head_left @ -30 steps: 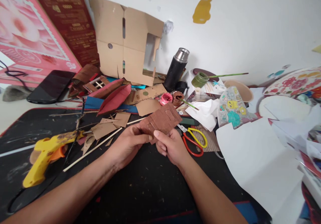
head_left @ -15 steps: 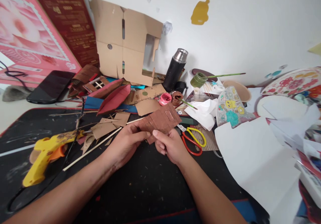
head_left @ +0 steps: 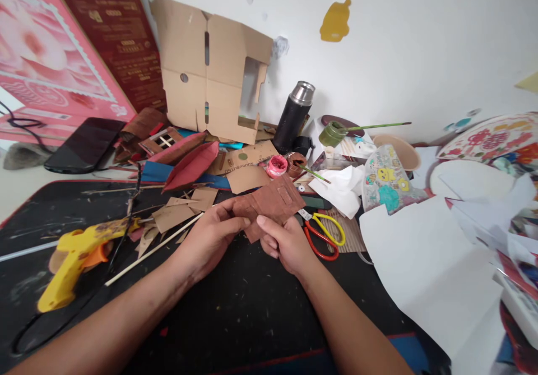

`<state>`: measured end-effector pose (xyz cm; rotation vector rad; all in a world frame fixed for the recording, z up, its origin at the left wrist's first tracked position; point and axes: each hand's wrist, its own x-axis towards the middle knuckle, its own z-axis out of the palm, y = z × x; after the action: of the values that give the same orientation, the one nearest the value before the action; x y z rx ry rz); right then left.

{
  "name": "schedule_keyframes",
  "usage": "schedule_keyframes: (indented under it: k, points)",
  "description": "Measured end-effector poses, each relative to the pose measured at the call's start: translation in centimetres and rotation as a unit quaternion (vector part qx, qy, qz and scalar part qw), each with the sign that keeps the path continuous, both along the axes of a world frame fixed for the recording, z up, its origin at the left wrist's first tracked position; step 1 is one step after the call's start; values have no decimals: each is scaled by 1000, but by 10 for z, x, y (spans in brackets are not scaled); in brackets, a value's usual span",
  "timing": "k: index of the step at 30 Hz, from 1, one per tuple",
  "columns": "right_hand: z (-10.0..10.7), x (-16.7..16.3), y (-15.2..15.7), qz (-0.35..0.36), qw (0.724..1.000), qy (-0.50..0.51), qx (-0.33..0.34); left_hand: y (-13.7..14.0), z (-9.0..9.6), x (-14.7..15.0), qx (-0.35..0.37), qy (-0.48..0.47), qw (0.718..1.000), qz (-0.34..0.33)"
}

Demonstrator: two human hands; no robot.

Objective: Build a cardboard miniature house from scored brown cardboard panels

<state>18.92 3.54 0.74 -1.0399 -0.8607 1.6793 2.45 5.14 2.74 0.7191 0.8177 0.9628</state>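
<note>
Between my two hands is a brown-painted cardboard piece (head_left: 272, 202) with a small raised rectangle near its right end. My left hand (head_left: 216, 235) pinches its left end, thumb on top and fingers behind. At the lower edge my right hand (head_left: 288, 240) grips it, the thumb pressed on its face and the other fingers curled beneath. Scissors (head_left: 327, 235) with one red and one yellow handle loop lie just right of my right hand. A thin wooden stick (head_left: 153, 250) rests on the black mat beside my left hand.
A yellow glue gun (head_left: 75, 263) lies at left, near cardboard scraps (head_left: 172, 215). Behind the hands stand open pink (head_left: 276, 166) and brown paint jars (head_left: 296, 163) and a black thermos (head_left: 294, 117). White paper sheets (head_left: 424, 257) cover the right. A cut cardboard panel (head_left: 185, 95) leans on the wall.
My left hand has shifted slightly along the left end of the brown cardboard piece, whose tilt differs a little. My right hand keeps its hold almost unmoved.
</note>
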Motion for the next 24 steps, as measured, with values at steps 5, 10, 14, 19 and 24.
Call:
schedule_keyframes:
  k: [5, 10, 14, 19, 24]
  points:
    - [1, 0, 0, -4, 1000, 8, -7, 1, 0, 0, -8, -23, 1000, -5]
    - [2, -1, -1, 4, 1000, 14, -6, 1, -1, 0, 1, -43, 999, -9]
    - [2, 0, 0, 13, 1000, 7, -7, 1, 0, 2, -5, -43, 999, -7]
    - [0, 1, 1, 13, 1000, 8, -12, -1, 0, 3, 8, -25, 1000, -7]
    - [-1, 0, 0, 16, 1000, 7, -16, -2, -3, 2, 24, 1, 1000, 10]
